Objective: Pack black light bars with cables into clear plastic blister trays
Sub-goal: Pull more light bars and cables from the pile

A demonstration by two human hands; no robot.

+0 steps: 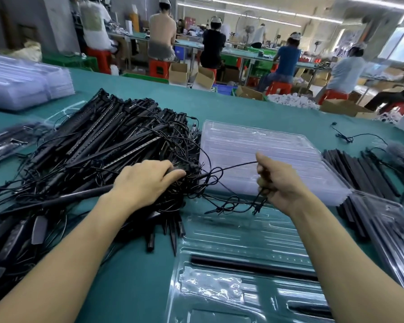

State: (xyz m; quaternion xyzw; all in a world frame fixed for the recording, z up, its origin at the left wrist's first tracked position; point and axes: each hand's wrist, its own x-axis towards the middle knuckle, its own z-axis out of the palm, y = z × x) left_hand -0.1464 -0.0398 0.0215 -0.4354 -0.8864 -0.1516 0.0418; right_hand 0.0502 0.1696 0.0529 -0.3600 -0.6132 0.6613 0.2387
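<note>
On the green table (231, 106), the left hand (147, 180) rests on the near edge of the pile of black light bars (107, 145). Its fingers are curved together over the tangled ends, and the thumb and forefinger pinch a dark piece there. Which piece they pinch cannot be told.

The right hand (279, 183) is raised just beside the pile, fingers curled tightly round a thin black cable (231, 166). The cable runs back into the tangle and hangs in loops below the fist.

In front of the person lies an open blister tray (219, 287). It holds 1 black bar (254, 264) in a long groove, and a second dark piece shows in a pocket at its lower right.

Beyond the right hand sits a stack of clear trays (266, 145), nested together, with nothing seen in the top one. Another stack of clear trays (21, 85) stands far left.

A filled tray (7, 141) at the left edge and another filled tray (387, 231) at the right both show black bars through the plastic. Loose black bars (359, 173) lie between the right tray and the central stack.
</note>
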